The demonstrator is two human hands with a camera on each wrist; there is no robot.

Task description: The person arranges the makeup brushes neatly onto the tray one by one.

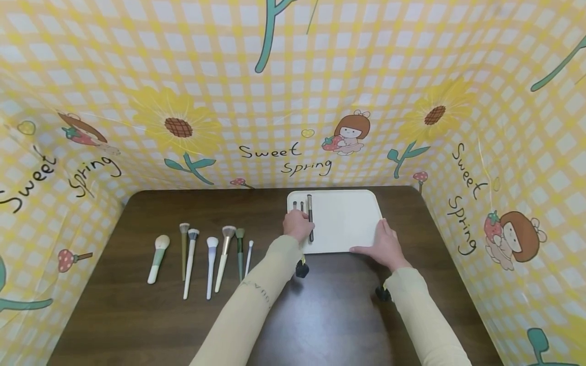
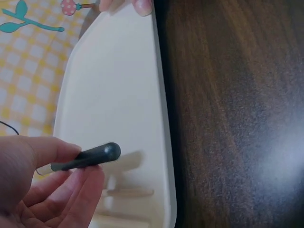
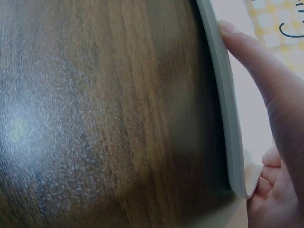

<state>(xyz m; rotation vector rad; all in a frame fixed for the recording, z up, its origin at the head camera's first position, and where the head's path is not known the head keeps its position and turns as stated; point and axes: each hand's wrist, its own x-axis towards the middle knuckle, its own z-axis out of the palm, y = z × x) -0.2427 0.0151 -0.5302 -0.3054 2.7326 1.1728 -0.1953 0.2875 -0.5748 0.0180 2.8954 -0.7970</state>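
Note:
My left hand (image 1: 298, 225) pinches a dark-handled makeup brush (image 1: 310, 207) between thumb and fingers, over the left end of a white tray (image 1: 348, 223). In the left wrist view the rounded dark handle (image 2: 102, 154) points out past the fingertips and casts a shadow on the tray. Two slim brushes with pale handles (image 2: 128, 192) lie side by side in the tray, partly hidden by the left hand. My right hand (image 1: 386, 246) grips the tray's near right corner. Its thumb (image 3: 230, 28) lies along the front rim, with the other fingers around the right side.
Left of the tray, several makeup brushes lie in a loose row on the dark wooden table (image 1: 114, 305), from a fluffy green-and-white brush (image 1: 158, 259) to a thin small brush (image 1: 249, 256). A yellow checked cloth (image 1: 256, 112) walls the table at the back and sides.

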